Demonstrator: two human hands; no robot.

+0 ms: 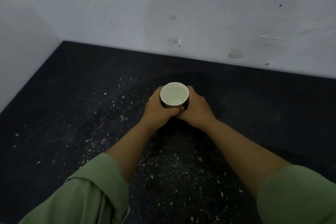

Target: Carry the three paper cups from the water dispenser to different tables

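Green sleeves (87, 194), rolled up past the forearms, fill the near edge of the view, one on each arm, and both bare forearms reach forward from them over a dark counter (72, 96) speckled with pale flecks. Out at the end of the arms stands a paper cup (174, 94), upright, its round white mouth open to the ceiling and its pale inside plain to see; whether anything is in it cannot be told. The cup sits between the two hands. The left hand (159, 107) is wrapped around the cup's left side and the right hand (197, 109) around its right side, both clasped on the cup, with fingers curling behind it and the thumbs meeting just in front of it on the side toward the person. A dark band of the cup's outer wall shows between the fingers below the rim. The cup's base is hidden by the hands, so it cannot be told whether it rests on the counter or is held just above it. Beyond the cup, the counter runs back to a white wall (200, 14), scuffed and chipped in places, and to the left of the cup a second white wall meets it in a corner.
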